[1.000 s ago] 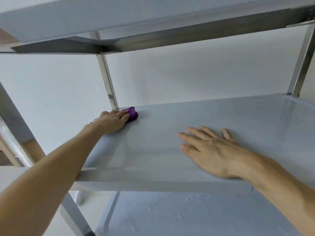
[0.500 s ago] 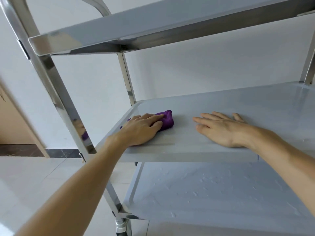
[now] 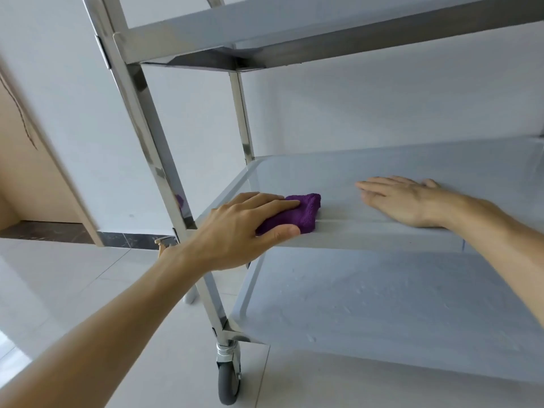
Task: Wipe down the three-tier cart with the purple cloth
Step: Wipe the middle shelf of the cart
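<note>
The left hand [image 3: 244, 228] grips the purple cloth [image 3: 297, 214] at the front left corner of the cart's [image 3: 153, 136] middle shelf [image 3: 368, 172]: the fingers lie over the top of the cloth and the thumb curls in under its near side, against the shelf's front lip. The cloth is bunched, and its free end pokes out past the fingertips toward the right. It sits on the shelf surface right at the front edge, near the left front post. The right hand [image 3: 403, 201] rests flat on the same shelf, palm down, fingers straight and pointing left, holding nothing; it lies well to the right of the cloth with bare shelf between them. Above, the underside of the top shelf [image 3: 294, 39] spans the frame. Below, the bottom shelf [image 3: 382, 313] shows a mottled surface, perhaps water marks or dents, though the view is too soft to say which. A caster [image 3: 228, 384] stands on the pale tiled floor [image 3: 59, 290] under the left front post. Behind the cart is a plain white wall [image 3: 382, 113], and at far left a tan panel [image 3: 26, 172] runs down to a dark skirting strip.
</note>
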{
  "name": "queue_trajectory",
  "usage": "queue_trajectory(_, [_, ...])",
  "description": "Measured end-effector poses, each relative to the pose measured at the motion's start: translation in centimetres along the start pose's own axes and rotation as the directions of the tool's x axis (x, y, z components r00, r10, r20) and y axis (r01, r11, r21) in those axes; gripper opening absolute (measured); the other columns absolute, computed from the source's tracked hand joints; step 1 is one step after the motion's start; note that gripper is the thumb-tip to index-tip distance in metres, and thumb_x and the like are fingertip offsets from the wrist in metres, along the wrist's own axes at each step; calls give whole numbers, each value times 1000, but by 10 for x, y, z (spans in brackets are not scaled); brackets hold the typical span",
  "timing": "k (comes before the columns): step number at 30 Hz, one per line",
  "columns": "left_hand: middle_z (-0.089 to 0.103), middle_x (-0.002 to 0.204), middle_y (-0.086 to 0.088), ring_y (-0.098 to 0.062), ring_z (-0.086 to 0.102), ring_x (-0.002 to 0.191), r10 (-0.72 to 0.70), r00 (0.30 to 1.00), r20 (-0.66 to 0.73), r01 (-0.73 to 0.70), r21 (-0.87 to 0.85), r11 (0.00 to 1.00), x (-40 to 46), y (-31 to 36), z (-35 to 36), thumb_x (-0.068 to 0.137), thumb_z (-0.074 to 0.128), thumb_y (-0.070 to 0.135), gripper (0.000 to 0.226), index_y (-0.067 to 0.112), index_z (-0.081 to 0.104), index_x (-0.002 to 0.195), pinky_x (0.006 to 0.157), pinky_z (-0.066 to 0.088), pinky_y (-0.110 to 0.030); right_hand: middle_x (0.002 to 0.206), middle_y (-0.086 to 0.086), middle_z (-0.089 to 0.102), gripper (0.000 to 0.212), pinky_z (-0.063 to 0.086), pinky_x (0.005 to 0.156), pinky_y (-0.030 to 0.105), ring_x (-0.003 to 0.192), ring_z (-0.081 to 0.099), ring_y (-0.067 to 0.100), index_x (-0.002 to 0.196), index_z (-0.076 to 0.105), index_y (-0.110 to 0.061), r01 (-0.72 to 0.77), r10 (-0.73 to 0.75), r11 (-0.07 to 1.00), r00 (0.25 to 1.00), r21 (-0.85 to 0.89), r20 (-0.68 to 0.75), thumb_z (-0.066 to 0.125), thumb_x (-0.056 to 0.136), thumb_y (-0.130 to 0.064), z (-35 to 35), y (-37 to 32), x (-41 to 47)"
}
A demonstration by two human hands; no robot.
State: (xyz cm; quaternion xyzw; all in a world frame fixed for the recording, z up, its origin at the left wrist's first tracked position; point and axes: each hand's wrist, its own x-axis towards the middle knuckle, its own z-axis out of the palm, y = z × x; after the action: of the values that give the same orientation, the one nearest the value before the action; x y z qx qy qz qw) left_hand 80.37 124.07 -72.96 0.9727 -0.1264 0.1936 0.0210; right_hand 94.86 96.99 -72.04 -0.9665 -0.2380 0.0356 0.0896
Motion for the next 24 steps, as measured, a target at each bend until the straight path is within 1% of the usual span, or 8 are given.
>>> queue_trajectory(5, [50,142,10,-18,45,126,128,988,-85,-115,140,983,-21,-12,-3,98,39,59,57,31,41,147,85,55,-41,161,-24,11,52,10,118,53,150,10,10,150,20,-48,-8,7,1000,999,-19,-42,14,99,-59,-1,-7,4])
queue_trajectory(9, [53,139,0,-25,50,121,266,953,-144,-226,247,942,-49,-32,-7,101,46,45,49,23,47,145,83,55,-41,159,-24,20,51,17,118,51,148,19,8,149,29,-45,16,-20,999,994,-36,-106,19,100,-55,1,-8,2])
queue_trajectory(12, [53,141,-2,-28,49,125,296,934,-201,-244,249,937,-76,-48,-8,101,52,39,45,22,51,143,87,53,-43,157,-18,31,51,23,118,49,145,30,14,145,40,-40,26,-33,998,990,-52,-140,23,99,-54,1,-9,-1])
queue_trajectory(16, [49,143,3,-26,44,133,104,910,-402,-101,28,994,-128,-51,14,95,60,34,47,22,53,140,102,46,-40,135,-5,57,44,40,105,51,125,51,27,117,60,-30,121,-132,991,926,-52,-353,31,92,-50,-1,-17,-9])
queue_trajectory(17, [48,143,6,-25,46,131,17,896,-445,-42,-47,998,-138,-50,23,93,61,35,48,23,53,139,100,47,-40,131,-7,59,41,42,104,50,123,53,27,115,61,-31,174,-168,984,896,-23,-410,34,92,-51,0,-23,-13])
queue_trajectory(19, [46,143,14,-29,55,113,-210,844,-494,97,-244,965,-152,-45,43,90,65,34,51,28,53,139,82,56,-42,125,-13,61,35,45,101,49,119,55,21,111,61,-34,309,-268,951,832,3,-485,39,91,-52,4,-38,-24])
queue_trajectory(21, [46,141,18,-31,60,94,-397,779,-486,173,-441,880,-157,-39,62,89,67,33,52,38,51,138,67,58,-36,124,-14,60,29,47,98,47,118,54,19,111,62,-33,436,-414,896,752,-84,-513,43,95,-48,14,-55,-37])
queue_trajectory(24, [47,137,20,-8,61,92,-494,706,-508,169,-556,814,-153,-31,82,87,67,27,55,46,49,135,66,54,-17,121,-1,63,24,46,93,44,115,55,25,109,68,-18,589,-633,760,576,-274,-517,52,97,-31,35,-75,-54])
